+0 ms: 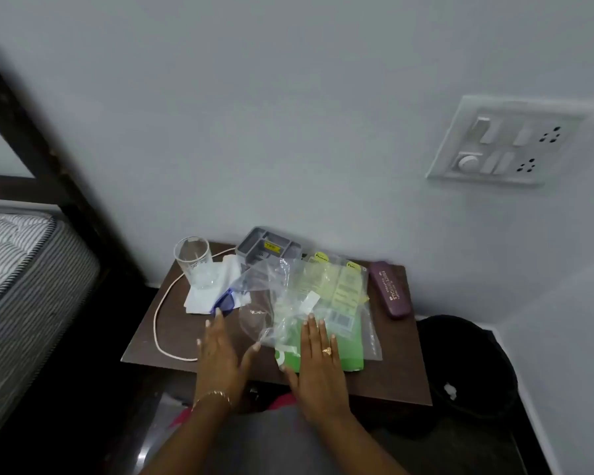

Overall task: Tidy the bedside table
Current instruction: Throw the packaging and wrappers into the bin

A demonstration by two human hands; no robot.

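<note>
A dark brown bedside table point(402, 378) carries clutter. A crumpled clear plastic bag point(288, 296) lies over a green packet point(352, 351) in the middle. My left hand point(220, 354) hovers over the table's front with straight fingers, its fingertips near blue sunglasses point(224, 302). My right hand point(318, 361) lies flat on the green packet and the plastic. An empty glass point(193, 260) stands on white tissue point(208, 289) at the back left. A grey organiser tray point(270, 250) sits at the back. A maroon glasses case point(390, 289) lies at the right.
A white cable point(158, 313) loops along the table's left side. A black waste bin point(470, 365) stands right of the table. A bed with a striped mattress point(18, 269) is at the left. A switch panel point(501, 142) is on the wall.
</note>
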